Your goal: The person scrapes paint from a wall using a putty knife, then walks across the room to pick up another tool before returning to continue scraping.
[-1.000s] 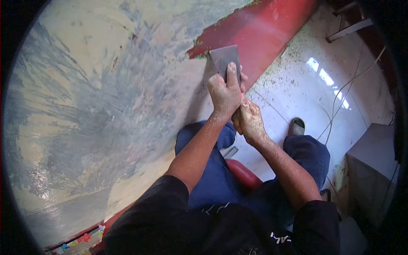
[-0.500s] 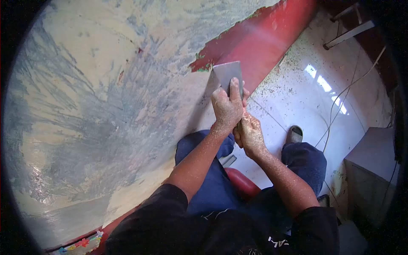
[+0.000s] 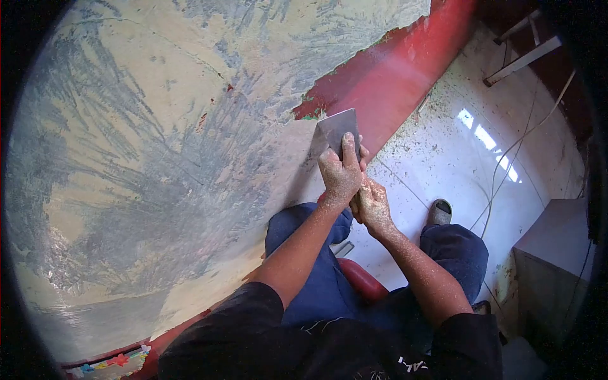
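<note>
Both of my hands are closed on a wide flat scraper (image 3: 339,128) with a broad metal blade. My left hand (image 3: 342,176) grips it nearer the blade, its thumb laid along the metal. Just behind, my right hand (image 3: 375,208) wraps the handle, which the fingers mostly hide. The blade's far edge is close to the wall (image 3: 158,183), beside the ragged border where its pale coating meets a bare red band (image 3: 373,82). Grey patches and streaks mark the yellowish coating. Pale dust and crumbs cover both hands and forearms.
Scrapings lie scattered on the white tiled floor (image 3: 411,149) along the wall's foot. A cable (image 3: 493,183) runs across the tiles at the right. A grey box-like object (image 3: 551,234) stands at far right, stool-like legs (image 3: 522,60) at top right. A red rounded object (image 3: 362,278) shows between my legs.
The view has shifted slightly, so wall and floor sit lower in it. The scraper and both hands have come a little back toward me, with the same grip.
</note>
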`<state>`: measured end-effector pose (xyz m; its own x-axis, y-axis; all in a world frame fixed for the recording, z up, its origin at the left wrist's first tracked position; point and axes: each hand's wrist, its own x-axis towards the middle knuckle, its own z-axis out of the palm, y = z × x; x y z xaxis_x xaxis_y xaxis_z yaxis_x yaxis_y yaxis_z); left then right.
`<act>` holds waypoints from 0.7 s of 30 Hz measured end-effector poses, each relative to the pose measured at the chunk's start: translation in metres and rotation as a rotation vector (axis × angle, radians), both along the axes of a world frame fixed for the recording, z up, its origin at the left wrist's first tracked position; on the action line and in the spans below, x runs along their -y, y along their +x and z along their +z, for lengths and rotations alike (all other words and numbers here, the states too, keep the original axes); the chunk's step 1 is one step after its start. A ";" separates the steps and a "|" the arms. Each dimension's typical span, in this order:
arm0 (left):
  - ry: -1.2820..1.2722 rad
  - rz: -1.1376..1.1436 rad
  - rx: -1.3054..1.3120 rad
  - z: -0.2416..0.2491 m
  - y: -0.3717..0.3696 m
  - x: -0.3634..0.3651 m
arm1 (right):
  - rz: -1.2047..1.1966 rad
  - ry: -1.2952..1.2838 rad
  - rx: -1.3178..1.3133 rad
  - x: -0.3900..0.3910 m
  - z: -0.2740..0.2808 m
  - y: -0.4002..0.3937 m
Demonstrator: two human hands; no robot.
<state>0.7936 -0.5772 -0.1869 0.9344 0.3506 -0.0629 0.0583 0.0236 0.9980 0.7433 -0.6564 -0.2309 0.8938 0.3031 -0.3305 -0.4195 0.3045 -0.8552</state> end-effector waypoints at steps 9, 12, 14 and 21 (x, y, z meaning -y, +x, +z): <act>0.003 0.026 0.006 0.010 -0.001 0.004 | 0.000 0.002 -0.072 0.004 0.016 -0.001; -0.067 -0.007 -0.014 0.018 -0.003 0.002 | 0.019 0.046 -0.034 0.006 0.016 -0.003; 0.009 0.013 -0.028 0.010 -0.001 0.001 | 0.011 0.028 -0.033 0.002 0.013 -0.001; -0.002 -0.015 -0.007 0.012 -0.003 -0.002 | -0.002 0.070 -0.016 -0.001 0.009 -0.004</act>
